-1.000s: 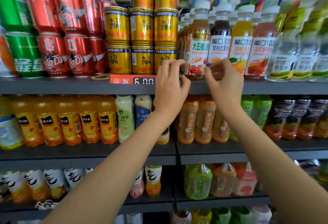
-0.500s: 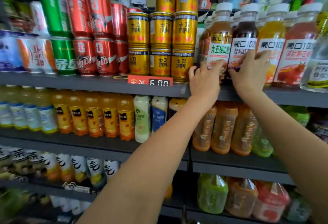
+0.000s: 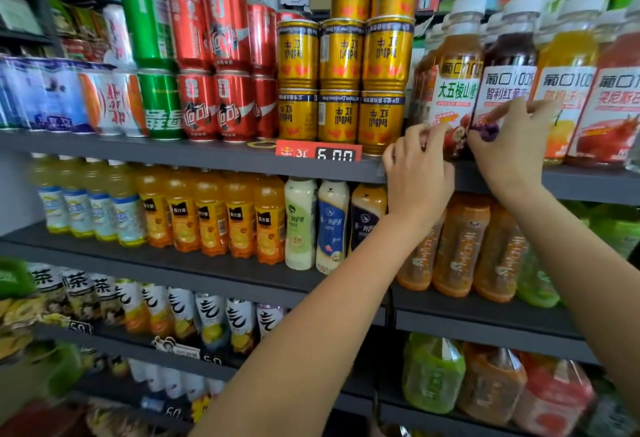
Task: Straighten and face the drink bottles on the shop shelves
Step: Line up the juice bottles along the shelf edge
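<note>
Juice bottles with white caps stand in a row on the top shelf (image 3: 214, 159) at the right. My left hand (image 3: 417, 173) grips the base of the amber juice bottle (image 3: 457, 66), fingers curled round its lower label. My right hand (image 3: 509, 146) holds the base of the dark grape juice bottle (image 3: 509, 69) beside it, fingers wrapped round the front. An orange juice bottle (image 3: 568, 66) and a red juice bottle (image 3: 613, 97) stand further right, labels facing out.
Gold cans (image 3: 341, 83) are stacked left of the bottles, then red cans (image 3: 214, 66) and green cans (image 3: 152, 66). A red price tag (image 3: 318, 152) hangs on the shelf edge. Lower shelves hold orange drink bottles (image 3: 211, 215), milk-tea bottles (image 3: 317, 225) and tea bottles (image 3: 460, 246).
Both hands moved right along the top shelf from the shelf edge to the two juice bottles and took hold of their bases. The view shifted closer and left.
</note>
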The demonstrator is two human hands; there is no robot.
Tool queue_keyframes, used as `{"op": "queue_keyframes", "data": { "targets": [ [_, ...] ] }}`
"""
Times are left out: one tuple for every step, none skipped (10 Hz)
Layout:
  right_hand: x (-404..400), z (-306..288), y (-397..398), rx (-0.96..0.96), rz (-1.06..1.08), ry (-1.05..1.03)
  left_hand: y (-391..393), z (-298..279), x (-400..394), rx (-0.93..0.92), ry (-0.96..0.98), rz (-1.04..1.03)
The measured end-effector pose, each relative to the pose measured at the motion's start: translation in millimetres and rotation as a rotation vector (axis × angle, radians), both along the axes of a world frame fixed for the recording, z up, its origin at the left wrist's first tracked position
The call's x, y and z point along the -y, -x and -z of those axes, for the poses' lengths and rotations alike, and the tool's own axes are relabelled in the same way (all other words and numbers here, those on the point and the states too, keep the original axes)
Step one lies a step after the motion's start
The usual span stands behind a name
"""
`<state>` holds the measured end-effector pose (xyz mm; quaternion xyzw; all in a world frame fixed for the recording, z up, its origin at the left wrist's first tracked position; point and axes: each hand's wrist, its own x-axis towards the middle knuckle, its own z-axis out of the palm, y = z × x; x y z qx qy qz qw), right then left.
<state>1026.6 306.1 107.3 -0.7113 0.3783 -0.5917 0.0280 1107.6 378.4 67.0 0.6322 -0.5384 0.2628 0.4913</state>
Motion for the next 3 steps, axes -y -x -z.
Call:
{"op": "queue_keyframes", "data": {
  "targets": [
    [-25.0,8.5,-16.9,0.03,-0.057,0.062,-17.1,23.8,-23.1,-0.027,0.078,0.028],
    [-52.3,14.7,-42.4,0.0,-0.135,0.111,-43.0,32.4,-51.7,-0.083,0.14,0.04],
    [-85.5,11.5,-73.1,-0.022,-0.216,0.129,-84.0,31.4,-89.2,-0.143,0.207,0.023]
  ]
}}
